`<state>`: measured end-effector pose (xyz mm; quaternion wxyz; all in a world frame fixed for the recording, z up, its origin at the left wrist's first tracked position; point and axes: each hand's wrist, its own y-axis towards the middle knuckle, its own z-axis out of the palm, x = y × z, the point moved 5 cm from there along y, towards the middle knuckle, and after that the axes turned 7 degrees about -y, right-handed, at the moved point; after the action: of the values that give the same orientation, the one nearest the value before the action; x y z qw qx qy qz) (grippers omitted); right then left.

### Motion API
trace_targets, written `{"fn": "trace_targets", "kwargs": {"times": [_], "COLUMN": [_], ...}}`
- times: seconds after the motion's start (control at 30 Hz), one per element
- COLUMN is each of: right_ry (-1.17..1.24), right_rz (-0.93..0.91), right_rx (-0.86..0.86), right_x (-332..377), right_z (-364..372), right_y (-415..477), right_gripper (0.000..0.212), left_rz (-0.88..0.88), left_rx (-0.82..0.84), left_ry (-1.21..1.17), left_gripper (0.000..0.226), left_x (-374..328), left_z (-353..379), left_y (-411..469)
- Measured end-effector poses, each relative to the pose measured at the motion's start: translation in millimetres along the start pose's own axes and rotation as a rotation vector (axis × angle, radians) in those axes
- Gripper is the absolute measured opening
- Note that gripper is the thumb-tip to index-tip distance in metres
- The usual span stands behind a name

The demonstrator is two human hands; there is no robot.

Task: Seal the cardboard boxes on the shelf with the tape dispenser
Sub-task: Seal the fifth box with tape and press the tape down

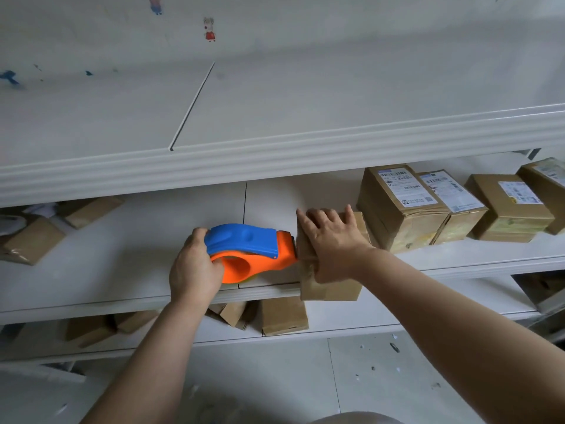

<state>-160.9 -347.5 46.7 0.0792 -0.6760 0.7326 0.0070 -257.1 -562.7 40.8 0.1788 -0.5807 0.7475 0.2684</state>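
Left hand [195,264] is gripping the tape dispenser [247,249], fingers curled round its rear. Its long axis is pointing right, nose touching the cardboard box [331,287], which is overhanging the shelf [122,255] front edge. Right hand [333,243] is pressing down on the box top, fingers straight. Labelled boxes [403,209] are crowding its right.

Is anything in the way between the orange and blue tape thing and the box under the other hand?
No, nothing visible is in the way. The left hand grips the tape dispenser, and its orange nose touches the left side of the cardboard box, which the right hand presses down.
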Motion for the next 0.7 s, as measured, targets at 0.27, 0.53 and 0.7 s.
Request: {"fn": "trace_targets", "kwargs": {"times": [0.27, 0.53, 0.7], "right_ry": [0.885, 0.869, 0.783], "right_rz": [0.042, 0.139, 0.12], "right_rx": [-0.072, -0.073, -0.16], "right_x": [-37.6, -59.2, -51.8], "right_z": [39.3, 86.7, 69.3], "right_y": [-13.5, -27.6, -15.9], "right_gripper": [0.132, 0.144, 0.139], "left_rz": [0.195, 0.345, 0.326], "left_rx": [-0.133, 0.018, 0.067], "left_ry": [0.084, 0.183, 0.184], "left_gripper": [0.052, 0.06, 0.067], "left_x": [-62.0, -108.9, -102.9], "left_z": [-31.6, 29.9, 26.7], "left_y": [-0.1, -20.3, -8.3]}}
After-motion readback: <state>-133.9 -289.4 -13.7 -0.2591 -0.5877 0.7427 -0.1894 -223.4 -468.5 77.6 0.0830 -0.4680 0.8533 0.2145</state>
